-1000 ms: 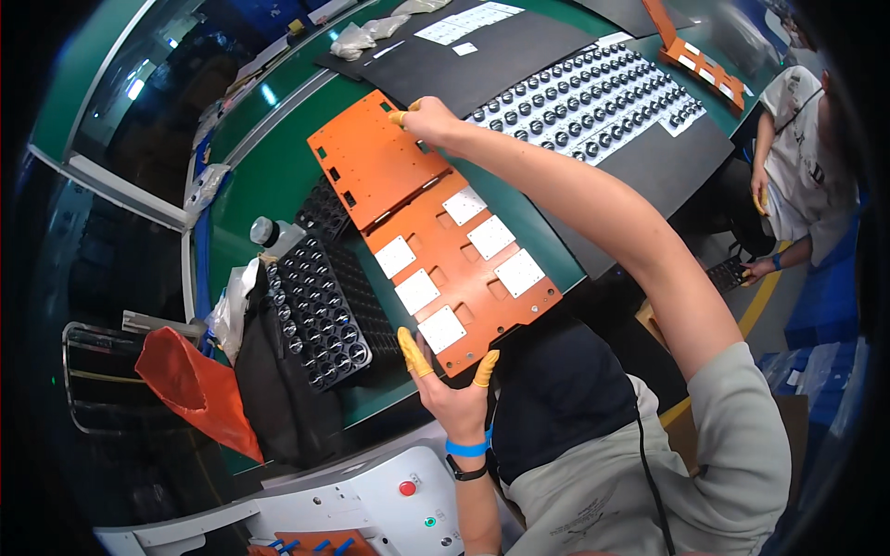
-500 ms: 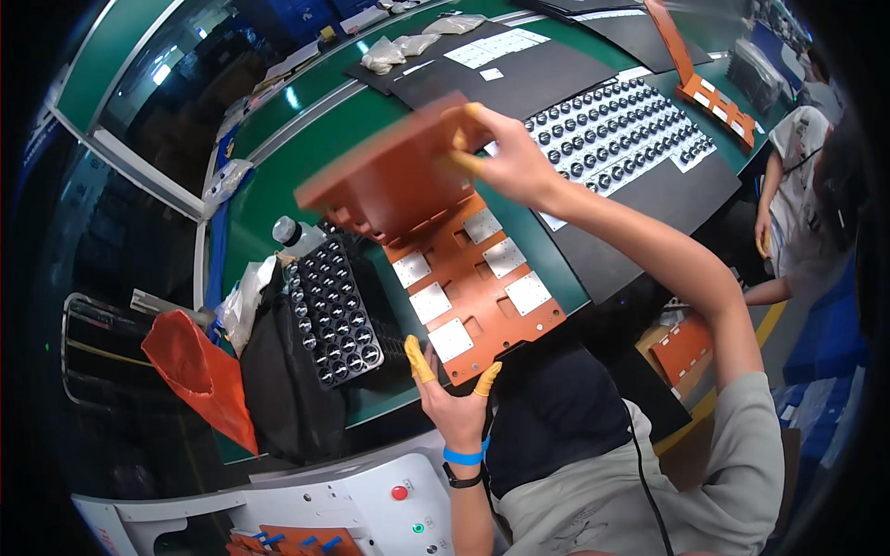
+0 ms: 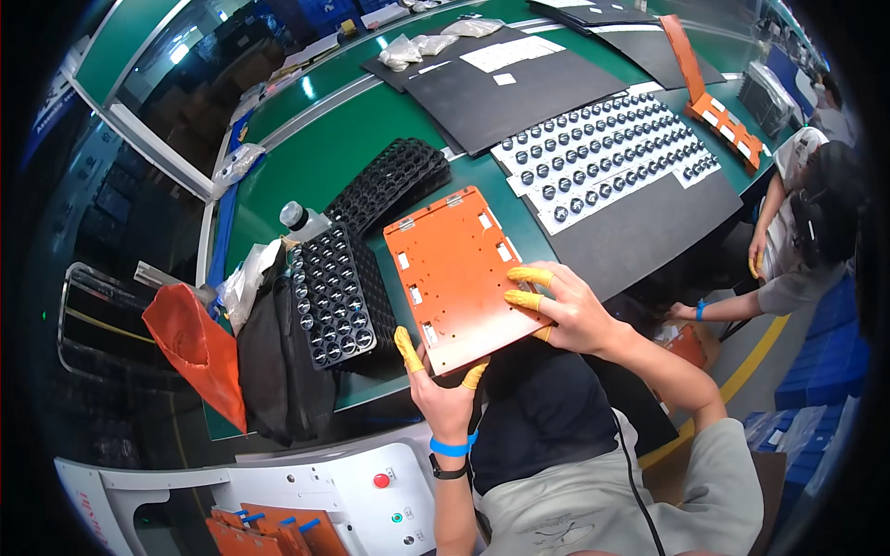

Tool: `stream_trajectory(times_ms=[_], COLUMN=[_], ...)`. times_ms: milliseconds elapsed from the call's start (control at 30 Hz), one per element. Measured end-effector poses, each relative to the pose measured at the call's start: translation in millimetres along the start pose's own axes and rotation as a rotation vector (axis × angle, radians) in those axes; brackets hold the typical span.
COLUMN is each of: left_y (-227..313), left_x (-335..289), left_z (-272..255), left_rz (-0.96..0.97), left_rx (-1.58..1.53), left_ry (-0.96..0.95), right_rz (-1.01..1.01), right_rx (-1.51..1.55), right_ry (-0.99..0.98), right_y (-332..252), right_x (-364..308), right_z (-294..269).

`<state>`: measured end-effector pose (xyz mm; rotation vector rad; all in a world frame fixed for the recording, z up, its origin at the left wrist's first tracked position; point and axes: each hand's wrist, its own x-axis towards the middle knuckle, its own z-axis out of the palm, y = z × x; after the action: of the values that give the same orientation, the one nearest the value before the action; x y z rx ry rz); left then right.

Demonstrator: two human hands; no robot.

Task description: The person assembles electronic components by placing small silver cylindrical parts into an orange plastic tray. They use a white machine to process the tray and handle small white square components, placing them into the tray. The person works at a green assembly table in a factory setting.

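An orange hinged fixture (image 3: 454, 278) lies folded shut at the table's near edge. Small white patches show through slots in its lid, and hinges line the far side. My left hand (image 3: 443, 398), with yellow finger cots, grips the near left corner between thumb and fingers. Over the right edge, my right hand (image 3: 570, 310) rests cot-covered fingers on the lid, with another digit lower at the rim. Whatever lies inside the fixture is hidden by the lid. Immediately left of it stands a black tray (image 3: 332, 296) holding several round black parts.
Behind the fixture is another black tray (image 3: 389, 185), tilted. White sheets (image 3: 603, 148) with rows of black knob-like parts cover a black board at right. An open orange fixture (image 3: 728, 125) sits far right, near a co-worker (image 3: 802, 232). A clear bottle (image 3: 304, 222) stands left.
The raised orange lid has come down over the white plates. My right hand moved down and nearer with it, while the left stayed at the near corner. The tray behind is now uncovered.
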<state>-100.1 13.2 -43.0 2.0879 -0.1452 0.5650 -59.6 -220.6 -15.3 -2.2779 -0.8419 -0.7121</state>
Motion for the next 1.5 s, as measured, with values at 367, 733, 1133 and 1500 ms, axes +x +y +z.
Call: stream_trajectory(times_ms=[367,733,1133,1500], left_y=[-3,5,32,18], left_x=[-2,-28,-37,-109], left_z=[8,15,15,11], left_rz=[0.009,-0.113,-0.345,-0.293], left_rx=[0.076,-0.005,-0.729,-1.63], left_ry=[0.02,0.145,0.002,-0.324], right_rz=[0.631,1.006,0.847,0.669], right_rx=[0.679,1.052,1.143,1.297], right_ry=[-0.015,-0.003,0.076,0.368], right_y=[1,25,17,-76], right_x=[-12,9,-10,-29], right_z=[5,26,-1,-51])
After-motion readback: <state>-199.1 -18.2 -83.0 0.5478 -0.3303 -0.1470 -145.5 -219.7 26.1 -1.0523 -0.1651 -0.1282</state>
